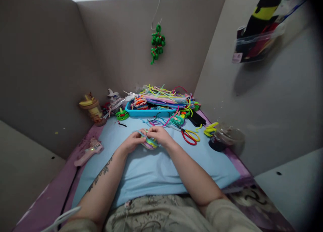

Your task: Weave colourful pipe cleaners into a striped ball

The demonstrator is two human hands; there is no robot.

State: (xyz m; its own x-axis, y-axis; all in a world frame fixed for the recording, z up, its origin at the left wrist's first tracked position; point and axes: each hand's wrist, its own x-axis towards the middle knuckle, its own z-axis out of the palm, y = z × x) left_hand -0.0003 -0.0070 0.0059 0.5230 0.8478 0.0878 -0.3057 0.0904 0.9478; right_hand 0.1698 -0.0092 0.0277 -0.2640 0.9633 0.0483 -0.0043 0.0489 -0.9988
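My left hand (131, 143) and my right hand (161, 136) meet over the light blue cloth (151, 168), both closed on a small multicoloured pipe-cleaner piece (150, 143). A thin pale blue pipe cleaner (140, 133) runs from my left fingers toward the right fingers. The piece rests on or just above the cloth; the fingers hide much of it.
A blue tray (148, 111) heaped with coloured pipe cleaners sits behind the hands. Red-and-yellow scissors (189, 136) lie to the right, near a clear bowl (227, 136). A pink glue gun (88, 151) lies at left. Green figures (157, 42) hang from a hook.
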